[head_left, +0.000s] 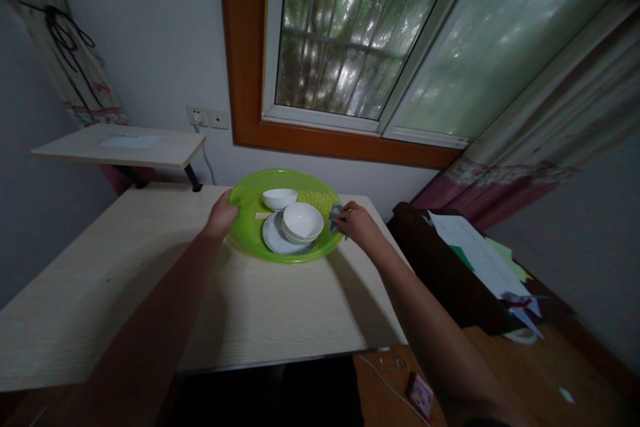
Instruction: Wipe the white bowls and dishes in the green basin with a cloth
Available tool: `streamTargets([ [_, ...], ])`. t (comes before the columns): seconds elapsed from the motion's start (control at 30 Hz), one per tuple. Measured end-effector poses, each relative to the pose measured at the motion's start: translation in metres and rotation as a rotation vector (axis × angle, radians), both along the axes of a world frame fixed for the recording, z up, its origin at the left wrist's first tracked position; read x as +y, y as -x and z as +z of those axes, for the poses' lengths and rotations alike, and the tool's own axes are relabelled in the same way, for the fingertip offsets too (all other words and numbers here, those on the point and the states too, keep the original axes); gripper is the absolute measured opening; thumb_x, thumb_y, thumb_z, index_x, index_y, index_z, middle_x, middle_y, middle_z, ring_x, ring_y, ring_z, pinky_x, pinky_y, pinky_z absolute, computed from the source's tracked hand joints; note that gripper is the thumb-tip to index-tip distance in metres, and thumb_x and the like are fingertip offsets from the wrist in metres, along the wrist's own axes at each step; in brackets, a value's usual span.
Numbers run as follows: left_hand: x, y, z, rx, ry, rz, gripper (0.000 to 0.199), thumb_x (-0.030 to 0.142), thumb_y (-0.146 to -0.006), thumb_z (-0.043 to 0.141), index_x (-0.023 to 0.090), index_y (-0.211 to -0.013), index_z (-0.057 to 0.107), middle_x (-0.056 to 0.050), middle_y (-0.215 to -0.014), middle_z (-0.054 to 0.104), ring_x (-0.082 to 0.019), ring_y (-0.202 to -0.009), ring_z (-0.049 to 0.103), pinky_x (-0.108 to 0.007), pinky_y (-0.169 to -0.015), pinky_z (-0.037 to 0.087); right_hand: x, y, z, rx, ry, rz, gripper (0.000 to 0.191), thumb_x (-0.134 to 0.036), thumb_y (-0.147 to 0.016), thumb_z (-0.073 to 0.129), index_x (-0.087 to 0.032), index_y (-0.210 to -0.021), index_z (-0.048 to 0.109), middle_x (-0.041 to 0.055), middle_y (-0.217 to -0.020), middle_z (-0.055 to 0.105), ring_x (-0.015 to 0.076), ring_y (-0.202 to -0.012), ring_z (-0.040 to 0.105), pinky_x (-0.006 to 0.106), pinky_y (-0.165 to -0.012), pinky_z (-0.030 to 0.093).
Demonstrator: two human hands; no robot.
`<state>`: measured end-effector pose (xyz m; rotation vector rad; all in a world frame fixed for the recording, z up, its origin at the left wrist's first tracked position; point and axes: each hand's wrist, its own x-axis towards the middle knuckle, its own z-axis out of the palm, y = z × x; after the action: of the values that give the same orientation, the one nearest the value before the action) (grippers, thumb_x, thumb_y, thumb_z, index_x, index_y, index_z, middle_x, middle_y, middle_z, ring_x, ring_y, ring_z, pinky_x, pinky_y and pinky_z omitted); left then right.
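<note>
A round green basin (245,237) stands at the back of the light wooden table. In it lie a small white bowl (280,198) at the back, white bowls stacked (303,221) on a pale plate (273,238), and a light wooden piece (263,215) beside them. My left hand (222,215) grips the basin's left rim, its fingers partly hidden by the rim. At the right rim, my right hand (353,220) is closed on a grey cloth (335,217), which touches the basin's edge.
A raised shelf (175,149) with a paper (131,141) on it stands at the table's (280,310) back left. Behind are a wall socket (197,116) and a window. Right of the table, a dark brown piece of furniture (435,267) bears papers (480,253).
</note>
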<state>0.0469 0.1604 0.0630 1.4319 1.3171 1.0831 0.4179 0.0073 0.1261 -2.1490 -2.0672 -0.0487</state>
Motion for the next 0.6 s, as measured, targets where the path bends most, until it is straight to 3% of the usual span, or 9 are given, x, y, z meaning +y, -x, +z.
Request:
streamTargets([
  [0.17, 0.002, 0.000, -0.001, -0.042, 0.036, -0.012, 0.072, 0.005, -0.064, 0.060, 0.020, -0.132, 0.075, -0.009, -0.117, 0.087, -0.031, -0.113, 0.082, -0.036, -0.092, 0.066, 0.035, -0.009, 0.005, -0.011, -0.022, -0.091, 0.024, -0.018, -0.102, 0.071, -0.016, -0.111, 0.093, 0.0171, -0.121, 0.080, 0.0256, -0.104, 0.077, 0.031, -0.101, 0.056],
  [0.33, 0.000, -0.001, -0.001, -0.037, 0.049, 0.019, 0.072, 0.004, -0.066, 0.060, 0.019, -0.134, 0.074, -0.011, -0.123, 0.085, -0.030, -0.112, 0.081, -0.037, -0.092, 0.065, 0.059, -0.011, 0.000, 0.026, -0.073, -0.143, 0.027, -0.024, -0.105, 0.070, -0.021, -0.119, 0.093, 0.0124, -0.123, 0.079, 0.0223, -0.106, 0.076, 0.027, -0.099, 0.055],
  [0.6, -0.008, -0.004, 0.001, 0.076, 0.042, 0.123, 0.065, 0.007, -0.068, 0.057, 0.021, -0.130, 0.075, -0.009, -0.120, 0.083, -0.028, -0.110, 0.079, -0.035, -0.092, 0.061, 0.046, -0.017, -0.019, 0.200, -0.183, -0.250, 0.027, -0.029, -0.104, 0.072, -0.020, -0.121, 0.092, 0.0118, -0.118, 0.080, 0.0228, -0.106, 0.075, 0.030, -0.096, 0.055],
])
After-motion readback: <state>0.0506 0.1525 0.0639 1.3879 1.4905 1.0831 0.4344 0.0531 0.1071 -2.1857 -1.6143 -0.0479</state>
